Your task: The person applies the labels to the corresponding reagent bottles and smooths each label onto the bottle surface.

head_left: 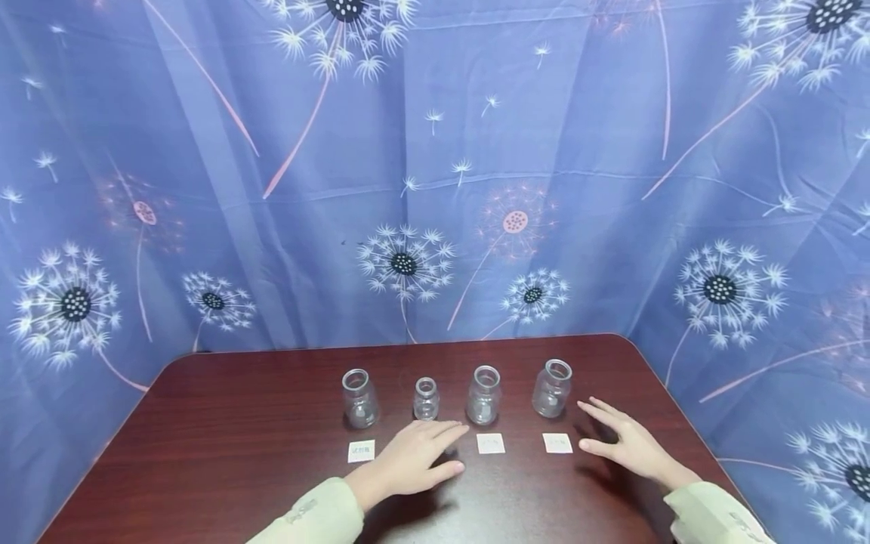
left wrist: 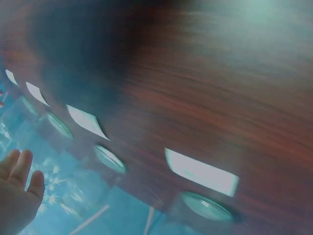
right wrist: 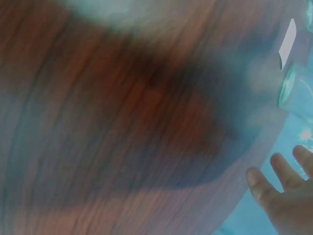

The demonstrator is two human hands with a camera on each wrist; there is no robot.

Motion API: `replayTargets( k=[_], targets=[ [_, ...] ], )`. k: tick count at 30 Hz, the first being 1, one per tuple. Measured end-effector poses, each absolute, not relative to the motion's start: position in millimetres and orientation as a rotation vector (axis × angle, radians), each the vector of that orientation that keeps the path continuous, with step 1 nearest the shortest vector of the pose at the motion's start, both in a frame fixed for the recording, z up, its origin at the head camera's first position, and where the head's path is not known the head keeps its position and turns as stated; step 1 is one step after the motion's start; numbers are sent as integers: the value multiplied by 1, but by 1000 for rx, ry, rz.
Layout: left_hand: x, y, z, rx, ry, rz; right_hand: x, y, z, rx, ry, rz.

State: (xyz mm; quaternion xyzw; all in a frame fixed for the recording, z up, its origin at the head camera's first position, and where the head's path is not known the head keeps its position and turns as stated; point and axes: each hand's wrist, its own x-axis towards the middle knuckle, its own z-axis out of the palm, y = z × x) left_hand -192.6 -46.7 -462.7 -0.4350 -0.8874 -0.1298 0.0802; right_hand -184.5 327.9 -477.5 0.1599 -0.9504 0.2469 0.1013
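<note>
Nearest, the pale sleeves (head_left: 326, 510) led in to two empty hands. The left hand (head_left: 413, 458) was open, palm down with fingers extended, just in front of the small jar (head_left: 426, 400); the right hand (head_left: 630, 447) was open too, fingers spread, beside the rightmost jar (head_left: 552, 391). Neither gripped anything, and the shadows under them suggested they were held above the table (head_left: 204, 446). Beyond lay white cards: a left card (head_left: 361, 451), a middle card (head_left: 491, 443), a right card (head_left: 558, 443) and, in the left wrist view, a hidden card (left wrist: 88, 121). Each sat before one jar, probably to label it. Behind them, the leftmost jar (head_left: 360, 400), small jar, third jar (head_left: 484, 397) and rightmost jar stood apart in a row, perhaps spaced for easy grasping. All were upright, long axes vertical, lidless mouths facing up. A blue curtain (head_left: 435, 151) hung behind.
</note>
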Motion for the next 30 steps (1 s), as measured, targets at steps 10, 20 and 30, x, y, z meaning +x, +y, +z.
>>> replayTargets(
  k=[10,20,30],
  targets=[
    [-205,5,-467,-1252,-2752,-538,-191,318,-478,402,-2754,1121],
    [-217,47,-478,-1208,-2819,-763,-197,313,-477,377,-2817,1461],
    [-218,85,-482,-1027,-2910,-847,-201,303,-479,306,-2907,1640]
  ],
)
